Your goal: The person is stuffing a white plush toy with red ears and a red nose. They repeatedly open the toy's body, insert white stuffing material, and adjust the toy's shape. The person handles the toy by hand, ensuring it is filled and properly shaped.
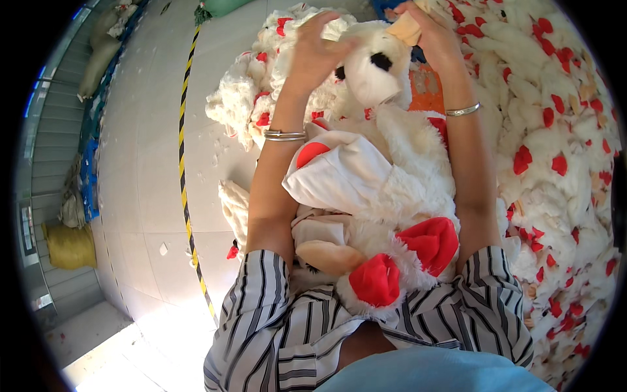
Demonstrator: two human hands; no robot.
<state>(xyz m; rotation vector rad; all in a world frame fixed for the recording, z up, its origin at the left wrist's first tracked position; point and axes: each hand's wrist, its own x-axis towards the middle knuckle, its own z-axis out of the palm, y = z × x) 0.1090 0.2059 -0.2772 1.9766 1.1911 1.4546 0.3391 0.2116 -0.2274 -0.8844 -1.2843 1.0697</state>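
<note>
A white plush toy skin (375, 81) with black eye patches is raised in front of me, its face toward me. My right hand (434, 39) is closed on a beige fabric piece (405, 27) at the top of the toy's head. To the left of that head, my left hand (320, 55) is raised with thumb and fingers apart, slightly blurred, holding nothing visible. On my lap lie more limp white plush skins (353, 170), one with a red round patch (312, 154) and others with red fabric parts (428, 245).
A heap of white plush skins with red parts (548, 163) spreads along the right. Another plush pile (248, 98) sits beyond my left arm. An orange surface (426, 90) shows behind the toy. Black-and-yellow tape (183, 150) crosses the pale floor; a yellow sack (69, 246) stands far left.
</note>
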